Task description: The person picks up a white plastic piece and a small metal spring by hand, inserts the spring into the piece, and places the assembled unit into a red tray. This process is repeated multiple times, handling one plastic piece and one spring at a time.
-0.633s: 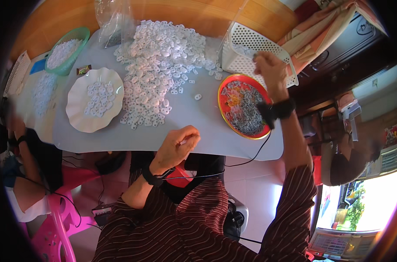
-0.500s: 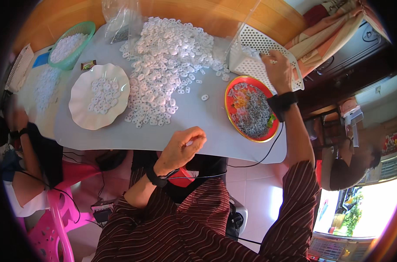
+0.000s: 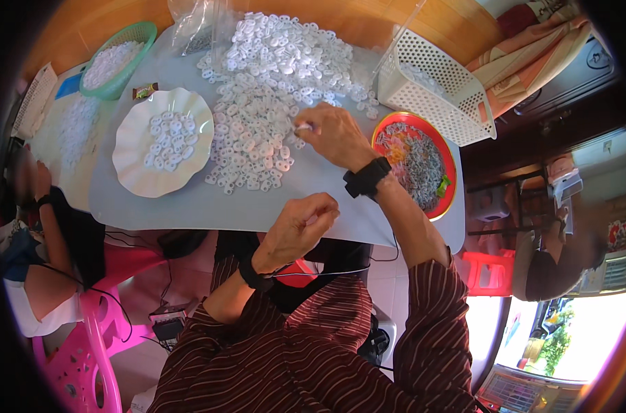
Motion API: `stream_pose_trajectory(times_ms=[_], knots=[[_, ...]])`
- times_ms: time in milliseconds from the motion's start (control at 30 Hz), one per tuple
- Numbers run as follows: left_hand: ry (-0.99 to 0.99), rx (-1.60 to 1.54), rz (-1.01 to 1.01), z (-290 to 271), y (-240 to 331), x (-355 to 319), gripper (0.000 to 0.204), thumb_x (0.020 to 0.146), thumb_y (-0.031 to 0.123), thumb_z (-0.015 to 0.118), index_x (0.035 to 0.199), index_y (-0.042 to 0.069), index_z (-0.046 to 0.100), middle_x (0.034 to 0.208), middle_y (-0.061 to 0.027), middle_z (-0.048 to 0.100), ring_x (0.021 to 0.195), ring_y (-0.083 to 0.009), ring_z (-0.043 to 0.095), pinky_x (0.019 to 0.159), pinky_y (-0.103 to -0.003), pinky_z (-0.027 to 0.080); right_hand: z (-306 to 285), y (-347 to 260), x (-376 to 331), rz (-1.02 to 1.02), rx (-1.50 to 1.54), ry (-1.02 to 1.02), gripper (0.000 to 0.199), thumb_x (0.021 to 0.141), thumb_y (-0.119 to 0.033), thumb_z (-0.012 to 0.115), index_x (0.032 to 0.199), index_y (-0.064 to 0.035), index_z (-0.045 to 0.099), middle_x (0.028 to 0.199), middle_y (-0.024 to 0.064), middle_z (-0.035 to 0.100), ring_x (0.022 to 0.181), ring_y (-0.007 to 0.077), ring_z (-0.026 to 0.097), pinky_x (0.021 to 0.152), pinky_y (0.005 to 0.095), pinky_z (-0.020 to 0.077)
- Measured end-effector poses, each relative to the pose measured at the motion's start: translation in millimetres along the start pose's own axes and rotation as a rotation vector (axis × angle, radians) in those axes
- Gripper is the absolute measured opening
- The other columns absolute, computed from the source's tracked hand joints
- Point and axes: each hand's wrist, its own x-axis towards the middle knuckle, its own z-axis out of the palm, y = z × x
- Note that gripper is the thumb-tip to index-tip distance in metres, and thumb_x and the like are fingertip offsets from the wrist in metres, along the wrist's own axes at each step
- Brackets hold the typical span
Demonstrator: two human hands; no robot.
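Note:
My right hand reaches over the right edge of a heap of small white oval plastic pieces with two holes. Its thumb and fingers pinch one white plastic piece. Lower down, by the table's front edge, my left hand is closed with curled fingers; something pale shows between them, too covered to name. A wavy-rimmed white plate with several of the white pieces lies left of the heap. On the right, a red plate with a gold rim holds many small grey metal pieces resembling screws.
A white perforated basket with pale pieces in it stands at the back right. Clear plastic bags and a green basket are at the back left. Another person's hand is at the left, near a pink chair.
My right hand has moved left from the white basket to the heap's edge, now pinching a white piece. My left hand stays closed near the table edge. The whole view has shifted slightly.

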Motion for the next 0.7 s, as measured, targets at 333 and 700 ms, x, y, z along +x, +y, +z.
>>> stream_pose_trajectory(times_ms=[333, 700], knots=[[0.104, 0.1, -0.039, -20.4, 1.2, -9.0, 0.008, 0.089, 0.006, 0.057, 0.088, -0.002, 0.055, 0.069, -0.0042, 0.053, 0.059, -0.0097, 0.048, 0.054, -0.024, 0.04, -33.1, -9.6, -52.5, -0.038, 0.083, 0.092, 0.009, 0.078, -0.009, 0.062, 0.084, -0.0044, 0.067, 0.086, 0.0169, 0.064, 0.077, 0.0357, 0.062, 0.072, 0.0422, 0.0498], [0.105, 0.231, 0.019, -15.2, 5.1, -9.5, 0.006, 0.088, 0.003, 0.056, 0.088, -0.002, 0.054, 0.076, -0.0078, 0.056, 0.06, -0.0146, 0.053, 0.056, -0.027, 0.043, -16.2, -20.6, -78.4, -0.138, 0.062, -0.126, 0.013, 0.078, -0.007, 0.063, 0.087, -0.0001, 0.059, 0.085, 0.0141, 0.061, 0.075, 0.0335, 0.061, 0.066, 0.0402, 0.0503]])
